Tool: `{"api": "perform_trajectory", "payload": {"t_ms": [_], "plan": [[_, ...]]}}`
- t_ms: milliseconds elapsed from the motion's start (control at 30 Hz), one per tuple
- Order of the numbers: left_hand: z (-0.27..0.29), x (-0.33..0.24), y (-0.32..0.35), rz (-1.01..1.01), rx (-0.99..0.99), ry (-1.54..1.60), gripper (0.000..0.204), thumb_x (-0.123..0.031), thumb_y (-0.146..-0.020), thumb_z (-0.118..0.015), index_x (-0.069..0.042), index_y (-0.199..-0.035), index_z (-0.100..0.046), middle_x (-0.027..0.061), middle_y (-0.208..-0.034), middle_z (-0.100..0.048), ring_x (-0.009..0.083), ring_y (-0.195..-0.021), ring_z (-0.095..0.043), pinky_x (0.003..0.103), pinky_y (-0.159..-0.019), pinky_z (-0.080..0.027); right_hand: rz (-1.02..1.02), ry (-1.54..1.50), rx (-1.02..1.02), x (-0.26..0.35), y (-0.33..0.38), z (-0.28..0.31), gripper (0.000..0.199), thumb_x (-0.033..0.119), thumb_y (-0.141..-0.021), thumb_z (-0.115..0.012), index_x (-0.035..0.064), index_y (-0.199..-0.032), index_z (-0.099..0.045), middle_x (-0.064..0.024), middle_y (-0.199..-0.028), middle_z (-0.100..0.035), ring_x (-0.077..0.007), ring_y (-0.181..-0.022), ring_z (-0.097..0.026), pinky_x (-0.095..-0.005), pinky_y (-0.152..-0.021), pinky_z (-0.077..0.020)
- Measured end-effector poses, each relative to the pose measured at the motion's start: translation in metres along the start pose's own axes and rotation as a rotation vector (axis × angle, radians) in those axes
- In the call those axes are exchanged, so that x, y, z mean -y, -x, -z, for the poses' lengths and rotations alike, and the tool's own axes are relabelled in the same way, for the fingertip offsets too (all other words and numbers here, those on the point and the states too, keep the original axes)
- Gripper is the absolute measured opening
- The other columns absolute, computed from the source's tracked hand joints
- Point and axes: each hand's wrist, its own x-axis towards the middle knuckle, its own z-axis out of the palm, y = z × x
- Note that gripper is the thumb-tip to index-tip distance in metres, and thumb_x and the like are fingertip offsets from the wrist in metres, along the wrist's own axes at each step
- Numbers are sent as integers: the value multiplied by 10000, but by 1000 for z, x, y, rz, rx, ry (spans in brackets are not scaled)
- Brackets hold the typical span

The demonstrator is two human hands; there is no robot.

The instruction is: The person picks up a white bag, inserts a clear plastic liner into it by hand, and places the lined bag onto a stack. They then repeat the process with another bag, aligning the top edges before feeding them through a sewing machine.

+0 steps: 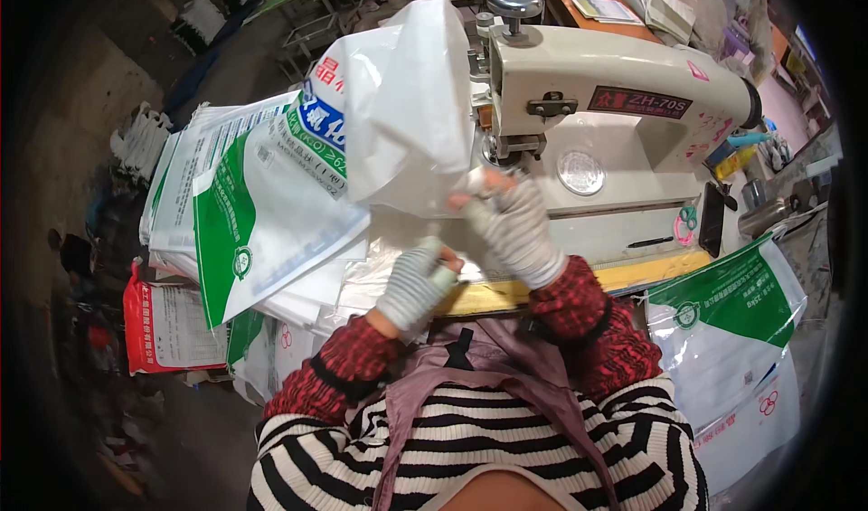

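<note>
A white sewing machine (624,86) stands in front of me, its needle end at the left. My right hand (520,226), in a striped fingerless glove, is closed on the lower edge of a white plastic bag (407,113), just below the needle end. The bag stands up and bulges left of the machine head. My left hand (418,280), gloved the same way, is lower and to the left, near the yellow table edge, its fingers curled in. What it holds, if anything, is hidden.
Printed white and green sacks (271,212) lie stacked at the left, a red sack (172,326) below them. Another green and white sack (723,330) hangs at the right. On the table are pink-handled scissors (685,226), a black pen (649,241) and a phone (712,220).
</note>
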Motion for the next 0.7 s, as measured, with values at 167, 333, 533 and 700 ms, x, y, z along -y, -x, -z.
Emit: {"api": "perform_trajectory", "payload": {"t_ms": [167,333,533,700], "plan": [[69,43,11,311,-631,1407,313,-375,-855,-644,-74,-931,-605,76,-789,-638,175,-655,-597,280,-564,-489,192,-254,-167,6,-5,11,73,43,-862,-611,23,-925,-642,-9,-799,-664,-74,-741,-586,-229,-676,-473],[203,96,32,297,-962,1005,250,-326,-836,-672,-99,-926,-616,-1,-632,-542,92,-420,-425,213,-354,-323,309,-392,-262,12,4,39,92,-4,-853,-600,27,-930,-639,-17,-790,-662,-78,-686,-591,-238,-642,-485],[330,131,82,226,-962,613,359,-310,-836,-654,-19,-1043,-616,74,-869,-647,196,-704,-595,302,-635,-484,245,98,8,27,80,-39,273,111,-766,-712,13,-1006,-626,-158,-702,-640,-266,-615,-629,-318,-595,-489],[221,164,101,-10,-722,524,451,-214,-811,-682,1,-1184,-548,123,-1143,-605,238,-1055,-571,359,-926,-456,280,367,404,-5,76,-79,355,299,-804,-659,4,-997,-616,-231,-743,-619,-370,-673,-617,-397,-670,-498]]}}
